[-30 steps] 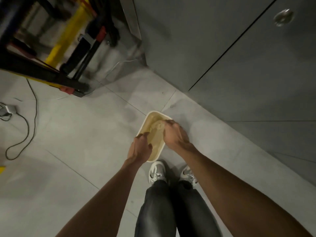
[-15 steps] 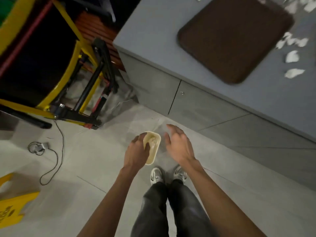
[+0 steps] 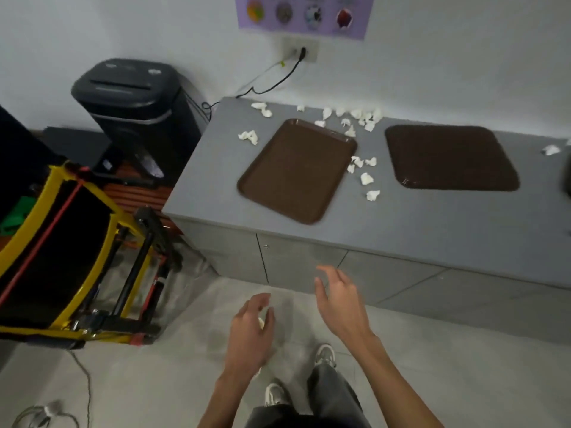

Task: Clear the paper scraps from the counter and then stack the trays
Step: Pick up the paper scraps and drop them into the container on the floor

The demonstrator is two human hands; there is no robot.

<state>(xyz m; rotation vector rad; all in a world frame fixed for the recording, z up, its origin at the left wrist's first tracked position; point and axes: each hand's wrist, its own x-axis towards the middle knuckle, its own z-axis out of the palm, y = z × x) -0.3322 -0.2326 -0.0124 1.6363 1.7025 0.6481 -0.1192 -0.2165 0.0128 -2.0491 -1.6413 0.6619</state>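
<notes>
Two brown trays lie on the grey counter: one rim-up tray on the left, one tray with its textured underside up on the right. White paper scraps are scattered around them: a clump left of the first tray, several scraps between the trays, a cluster along the back and one scrap far right. My left hand and right hand hover over the floor in front of the counter, fingers relaxed and holding nothing. A pale sliver shows beneath my left hand.
A black shredder stands left of the counter, its cord running to a wall outlet. A yellow and black folding cart fills the left side. A cable lies on the floor. Cabinet doors face me.
The view has swung up from the floor to the counter. My right hand came out of the cream bin, my left hand let go of its rim, and both have risen.
</notes>
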